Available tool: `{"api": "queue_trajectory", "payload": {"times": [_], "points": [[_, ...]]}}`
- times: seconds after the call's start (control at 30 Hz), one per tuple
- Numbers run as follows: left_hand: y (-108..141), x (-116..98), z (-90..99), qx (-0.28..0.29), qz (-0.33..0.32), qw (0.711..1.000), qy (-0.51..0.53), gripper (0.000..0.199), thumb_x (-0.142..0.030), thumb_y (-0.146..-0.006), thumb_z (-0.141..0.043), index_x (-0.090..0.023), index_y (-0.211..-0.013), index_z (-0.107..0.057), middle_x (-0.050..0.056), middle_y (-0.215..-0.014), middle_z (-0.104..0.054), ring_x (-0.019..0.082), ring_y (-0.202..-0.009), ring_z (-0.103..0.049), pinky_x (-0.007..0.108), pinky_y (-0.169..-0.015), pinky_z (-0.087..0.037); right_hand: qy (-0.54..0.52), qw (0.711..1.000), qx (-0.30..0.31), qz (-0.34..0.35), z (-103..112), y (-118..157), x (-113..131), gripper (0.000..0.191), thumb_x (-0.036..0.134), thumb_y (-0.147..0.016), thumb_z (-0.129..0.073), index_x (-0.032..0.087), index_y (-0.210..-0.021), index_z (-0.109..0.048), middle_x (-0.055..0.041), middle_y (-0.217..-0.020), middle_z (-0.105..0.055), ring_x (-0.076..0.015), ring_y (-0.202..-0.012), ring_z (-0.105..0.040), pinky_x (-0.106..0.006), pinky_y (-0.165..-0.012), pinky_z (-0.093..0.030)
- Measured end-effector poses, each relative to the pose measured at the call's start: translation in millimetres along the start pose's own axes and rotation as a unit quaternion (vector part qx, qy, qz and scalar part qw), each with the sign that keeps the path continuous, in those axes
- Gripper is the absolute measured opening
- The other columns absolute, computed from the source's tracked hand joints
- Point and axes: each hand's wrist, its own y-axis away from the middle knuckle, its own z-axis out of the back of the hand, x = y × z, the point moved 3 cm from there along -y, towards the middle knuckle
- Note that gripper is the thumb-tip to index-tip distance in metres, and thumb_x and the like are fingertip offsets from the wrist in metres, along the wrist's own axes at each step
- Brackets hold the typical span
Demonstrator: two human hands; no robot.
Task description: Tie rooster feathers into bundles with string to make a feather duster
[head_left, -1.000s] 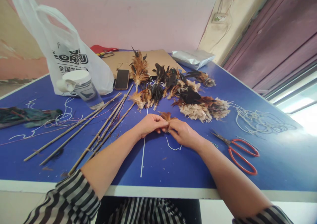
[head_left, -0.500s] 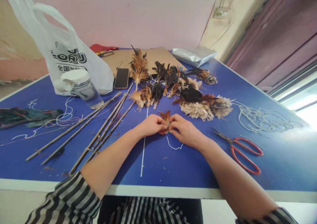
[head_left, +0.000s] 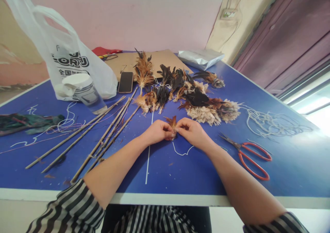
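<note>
Over the near middle of the blue table, my left hand point(head_left: 160, 131) pinches a small tuft of brown feathers point(head_left: 171, 120). My right hand point(head_left: 190, 131) meets it from the other side, its thumb and fingers closed at the base of the tuft. A thin white string point(head_left: 182, 153) hangs in a loop below, running between the two hands; the fingers hide its upper ends. Just beyond lie bundles of black, brown and cream feathers point(head_left: 198, 97). To the right of my right hand rest red-handled scissors point(head_left: 254, 157), blades slightly apart.
Several thin sticks point(head_left: 103, 140) lie left of my left arm. Behind them stand a plastic cup point(head_left: 89, 93), a white carrier bag point(head_left: 77, 57) and a phone point(head_left: 126, 82). Tangled white string point(head_left: 273, 123) lies at the right. Cardboard point(head_left: 165, 56) and a silver packet point(head_left: 202, 58) are at the back.
My right hand has shifted slightly, its fingers closing more tightly at the tuft's base. The string loop below has spread a little wider to the right. The camera view has moved slightly.
</note>
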Motion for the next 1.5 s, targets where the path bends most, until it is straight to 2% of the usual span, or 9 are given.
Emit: {"api": "queue_trajectory", "payload": {"times": [0.23,0.47,0.73,0.9,1.07,1.13,1.23,1.37,1.5], "points": [[0.5,-2.9,1.2,0.013,0.013,1.0,0.024,0.018,-0.023,-0.057,-0.071,-0.009,-0.064,-0.063,0.003,-0.057,-0.063,0.008,-0.05,-0.055,0.022,-0.055,-0.047,0.059,0.996,0.052,0.043,-1.9,4.4,-5.3,0.023,0.009,-0.07,-0.054,0.02,-0.087,-0.065,-0.0017,-0.08,-0.056,-0.0104,-0.064,-0.048,-0.025,-0.061,-0.039],[0.4,-4.5,2.3,0.014,0.035,0.999,0.019,0.014,-0.019,-0.061,-0.068,-0.008,-0.066,-0.061,0.003,-0.056,-0.063,0.008,-0.05,-0.057,0.022,-0.054,-0.047,0.069,0.994,0.065,0.051,-4.8,4.9,-3.6,0.009,0.01,-0.07,-0.054,0.016,-0.066,-0.058,-0.0016,-0.076,-0.053,-0.0099,-0.065,-0.049,-0.023,-0.061,-0.04],[1.9,-7.1,2.4,0.005,0.05,0.999,0.01,0.006,-0.011,-0.063,-0.064,-0.009,-0.064,-0.059,0.003,-0.055,-0.062,0.008,-0.049,-0.057,0.022,-0.054,-0.047,0.034,0.993,0.116,0.014,-1.4,5.9,-1.7,0.007,0.013,-0.07,-0.055,0.016,-0.066,-0.059,-0.0012,-0.075,-0.057,-0.0115,-0.071,-0.053,-0.024,-0.068,-0.041],[1.5,-5.8,3.4,0.002,0.041,0.999,0.007,0.007,-0.009,-0.06,-0.064,-0.009,-0.064,-0.058,0.001,-0.054,-0.061,0.009,-0.05,-0.057,0.022,-0.053,-0.046,0.029,0.99,0.133,0.024,-5.2,6.3,1.8,0.008,0.012,-0.069,-0.056,0.016,-0.066,-0.061,-0.0013,-0.075,-0.058,-0.0118,-0.073,-0.054,-0.024,-0.07,-0.042],[0.6,-3.4,2.8,0.005,0.018,1.0,-0.004,0.01,-0.007,-0.056,-0.063,-0.01,-0.064,-0.058,-0.001,-0.053,-0.06,0.008,-0.048,-0.054,0.02,-0.05,-0.043,0.011,0.993,0.112,0.024,-3.3,4.9,5.3,0.009,0.014,-0.069,-0.055,0.016,-0.066,-0.063,-0.0027,-0.076,-0.061,-0.012,-0.072,-0.056,-0.024,-0.068,-0.043],[0.5,-1.8,2.1,0.008,0.011,1.0,0.0,0.011,-0.008,-0.055,-0.064,-0.011,-0.064,-0.058,-0.001,-0.054,-0.06,0.008,-0.048,-0.054,0.02,-0.05,-0.042,-0.031,0.995,0.087,-0.045,-2.7,4.5,1.6,0.013,0.016,-0.072,-0.05,0.016,-0.078,-0.062,-0.0017,-0.069,-0.061,-0.0097,-0.057,-0.054,-0.023,-0.056,-0.044],[0.8,0.3,1.1,0.011,-0.01,1.0,-0.017,0.01,-0.011,-0.056,-0.064,-0.011,-0.065,-0.058,-0.001,-0.056,-0.061,0.008,-0.049,-0.053,0.02,-0.05,-0.041,-0.101,0.981,0.093,-0.138,-8.6,5.9,-6.3,0.023,0.017,-0.075,-0.045,0.016,-0.095,-0.056,0.0017,-0.056,-0.058,-0.0076,-0.042,-0.049,-0.019,-0.041,-0.039],[4.0,-3.1,-1.2,-0.006,-0.073,0.99,-0.12,0.007,-0.015,-0.061,-0.063,-0.012,-0.067,-0.061,0.001,-0.063,-0.064,0.009,-0.056,-0.056,0.02,-0.055,-0.042,-0.114,0.98,0.115,-0.119,-16.6,6.7,-11.2,0.023,0.013,-0.07,-0.046,0.017,-0.089,-0.057,-0.0004,-0.067,-0.061,-0.0097,-0.055,-0.057,-0.016,-0.042,-0.041],[10.6,-14.5,-5.2,-0.036,-0.138,0.96,-0.243,0.004,-0.016,-0.067,-0.059,-0.014,-0.068,-0.063,0.0,-0.064,-0.063,0.009,-0.059,-0.055,0.02,-0.058,-0.041,-0.091,0.984,0.114,-0.101,-16.5,6.2,-13.5,0.024,0.01,-0.067,-0.044,0.016,-0.085,-0.059,0.0006,-0.064,-0.061,-0.0084,-0.054,-0.055,-0.017,-0.046,-0.042]]}}
